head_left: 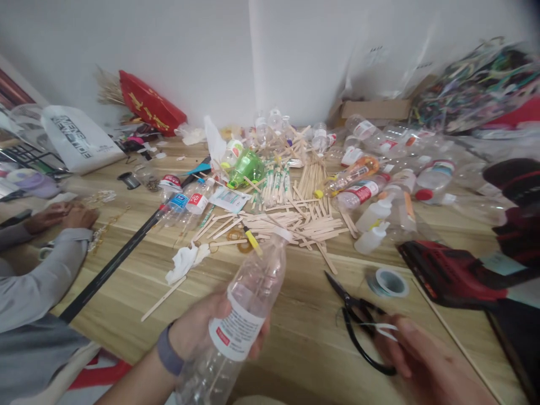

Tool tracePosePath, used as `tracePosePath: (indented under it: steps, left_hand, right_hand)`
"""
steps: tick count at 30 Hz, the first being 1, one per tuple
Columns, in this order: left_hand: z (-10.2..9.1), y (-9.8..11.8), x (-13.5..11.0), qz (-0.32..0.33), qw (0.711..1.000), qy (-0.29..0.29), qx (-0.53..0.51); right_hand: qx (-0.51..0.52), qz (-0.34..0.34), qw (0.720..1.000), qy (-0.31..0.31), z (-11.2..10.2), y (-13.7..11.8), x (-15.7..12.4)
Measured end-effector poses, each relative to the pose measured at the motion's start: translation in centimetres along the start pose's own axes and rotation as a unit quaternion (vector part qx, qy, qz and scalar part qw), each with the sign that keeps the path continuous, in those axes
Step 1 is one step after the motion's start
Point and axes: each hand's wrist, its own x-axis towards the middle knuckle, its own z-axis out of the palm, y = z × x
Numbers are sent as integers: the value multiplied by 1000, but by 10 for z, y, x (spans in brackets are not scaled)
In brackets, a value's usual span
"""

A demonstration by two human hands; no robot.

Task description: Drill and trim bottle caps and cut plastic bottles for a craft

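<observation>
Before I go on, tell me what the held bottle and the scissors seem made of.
Bottle: probably glossy plastic, being see-through with highlights. Scissors: blades likely dark metal, being thin and pointed; handles perhaps smooth plastic, evenly black, though coated metal is possible.

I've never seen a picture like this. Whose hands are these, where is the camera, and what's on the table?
There is no machine here: these are a person's bare hands, seen by a camera worn on the head, looking forward and down. The left hand holds a tilted clear plastic bottle with a white label. The right hand seems to pinch a thin white strip, near black-handled metal scissors. On the pale wooden table lie flat wooden sticks, more clear plastic bottles and a red-and-black tool. Another person's hands show at left.
</observation>
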Motion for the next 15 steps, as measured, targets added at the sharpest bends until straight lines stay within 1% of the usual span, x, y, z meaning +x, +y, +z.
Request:
tracePosePath:
  steps: [1, 2, 3, 4, 5, 6, 7, 8, 9, 10, 11, 13, 14, 15]
  left_hand:
    - [3, -1, 0, 1, 1000, 18, 18]
    - [6, -2, 1, -14, 999, 13, 28]
    - [8, -1, 1, -26, 999, 23, 32]
    - [10, -1, 2, -44, 998, 22, 34]
    - [10, 0, 3, -60, 997, 26, 33]
    - [9, 0, 4, -75, 996, 29, 31]
    - [8, 0, 5, -89, 995, 29, 28]
    - [7, 0, 6, -98, 994, 32, 25]
    - [7, -1, 7, -102, 994, 32, 24]
    - [8, -2, 7, -99, 994, 30, 22]
    - [9, -2, 8, -96, 995, 24, 22]
    - [12, -2, 8, -94, 995, 6, 22]
    - [13, -2, 8, -94, 995, -6, 20]
    - [12, -1, 7, -95, 995, -17, 19]
  right_hand:
    - [-39, -35, 999, -16, 7, -5, 0]
    - [-92, -93, 991, -26, 14, -10, 0]
    - [-156, -172, 972, -29, 21, -16, 0]
    - [-223, -261, 939, -24, 26, -22, -1]
    - [-285, -347, 893, -8, 32, -28, -2]
    - [-339, -417, 843, 16, 37, -34, -4]
    - [-378, -475, 794, 38, 41, -40, -5]
    - [-403, -518, 752, 56, 46, -46, -7]
    - [-416, -551, 720, 66, 50, -51, -8]
    - [-417, -579, 697, 70, 54, -55, -8]
    - [-414, -600, 680, 76, 58, -57, -6]
    - [-420, -616, 660, 91, 64, -58, 2]
    - [-438, -606, 658, 85, 65, -56, 8]
    - [-460, -587, 662, 67, 65, -54, 14]
